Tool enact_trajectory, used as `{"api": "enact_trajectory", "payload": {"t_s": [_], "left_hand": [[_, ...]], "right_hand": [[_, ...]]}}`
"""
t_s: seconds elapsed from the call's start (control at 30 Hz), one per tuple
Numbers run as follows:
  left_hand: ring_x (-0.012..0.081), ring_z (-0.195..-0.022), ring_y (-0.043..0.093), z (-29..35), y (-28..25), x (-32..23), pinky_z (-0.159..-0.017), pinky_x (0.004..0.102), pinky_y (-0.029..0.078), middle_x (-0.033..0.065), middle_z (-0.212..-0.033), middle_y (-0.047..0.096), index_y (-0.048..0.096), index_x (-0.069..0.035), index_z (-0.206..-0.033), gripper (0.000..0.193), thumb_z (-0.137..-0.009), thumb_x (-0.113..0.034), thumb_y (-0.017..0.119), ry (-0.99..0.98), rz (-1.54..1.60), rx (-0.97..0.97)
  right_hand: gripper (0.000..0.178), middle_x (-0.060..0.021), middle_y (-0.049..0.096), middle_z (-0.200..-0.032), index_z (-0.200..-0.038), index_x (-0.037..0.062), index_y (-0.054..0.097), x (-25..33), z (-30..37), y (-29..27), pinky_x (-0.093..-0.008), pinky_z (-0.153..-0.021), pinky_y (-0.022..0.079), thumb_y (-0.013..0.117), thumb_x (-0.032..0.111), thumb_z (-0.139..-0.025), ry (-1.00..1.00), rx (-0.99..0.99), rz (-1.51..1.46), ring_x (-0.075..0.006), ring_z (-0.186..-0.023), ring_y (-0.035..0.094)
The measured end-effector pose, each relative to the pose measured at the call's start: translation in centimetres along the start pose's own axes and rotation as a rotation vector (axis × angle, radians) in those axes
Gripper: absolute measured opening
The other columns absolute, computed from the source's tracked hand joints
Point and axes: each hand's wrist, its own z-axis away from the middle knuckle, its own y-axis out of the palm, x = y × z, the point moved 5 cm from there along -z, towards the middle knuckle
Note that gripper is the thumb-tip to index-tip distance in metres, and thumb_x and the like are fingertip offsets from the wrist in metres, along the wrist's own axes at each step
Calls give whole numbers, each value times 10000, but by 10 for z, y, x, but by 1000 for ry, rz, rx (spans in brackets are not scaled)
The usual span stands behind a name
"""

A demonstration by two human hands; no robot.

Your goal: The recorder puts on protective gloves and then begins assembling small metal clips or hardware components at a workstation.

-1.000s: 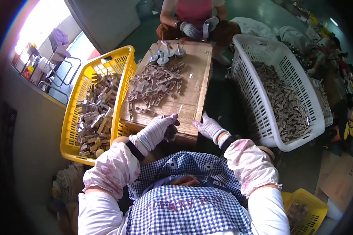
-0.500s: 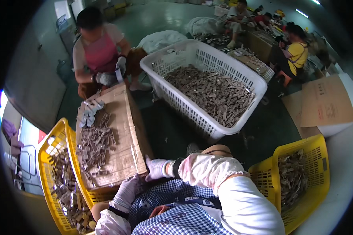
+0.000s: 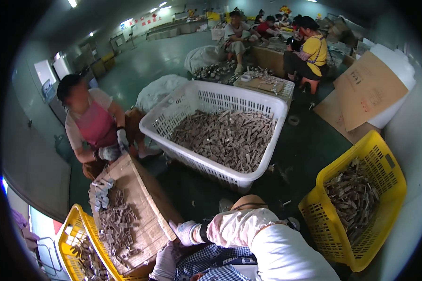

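A co-worker in a smooth pink apron [image 3: 96, 126] sits at the far end of a brown cardboard box [image 3: 147, 210]. Largest among the containers is a white plastic basket [image 3: 197, 161], oblong with rounded corners and slotted walls, heaped with slim, dull grey-brown pieces. To the right stands a yellow plastic crate [image 3: 322, 229], its sides pierced in a grid, partly filled with similar narrow pieces. The cardboard box lies at the person's front left, flat-topped, its surface creased and scuffed. Close along its left side is another yellow crate [image 3: 69, 229], cut off by the lower edge of the view.

The right forearm wears a wrinkled, pale cloth sleeve cover [image 3: 241, 228] with a dark band at the wrist. Both hands wear thin knitted gloves and sit near each other at the box's near right corner: the right hand [image 3: 187, 232] touches the corner, the left hand [image 3: 164, 263] is at the near edge. Whether either is closed on the cardboard I cannot tell.

On the box, round grey discs with thin stems [image 3: 103, 192] cluster toward the far end, beside a loose tangle of small, angular brown pieces [image 3: 117, 222].
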Motion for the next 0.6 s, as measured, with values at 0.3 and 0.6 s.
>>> {"api": "enact_trajectory", "payload": {"t_s": [0.3, 0.6], "left_hand": [[205, -928, 608, 23, 21, -11, -818, 351, 504, 82, -1039, 641, 589, -43, -1124, 283, -1029, -293, 496, 16, -218, -168], [156, -826, 551, 25, 25, -14, -742, 304, 460, 28, -920, 601, 594, -74, -985, 225, -1014, -288, 530, 24, -284, -242]], "right_hand": [[1062, -218, 683, -1098, -1480, -96, 259, 0, -4, -18, -424, -831, 539, 782, 400, -700, -90, 44, 47, -345, -1010, 672], [816, -200, 706, -991, -1392, -95, 419, -3, -14, -16, -450, -732, 549, 676, 361, -766, -222, 11, 118, -341, -891, 698]]}}
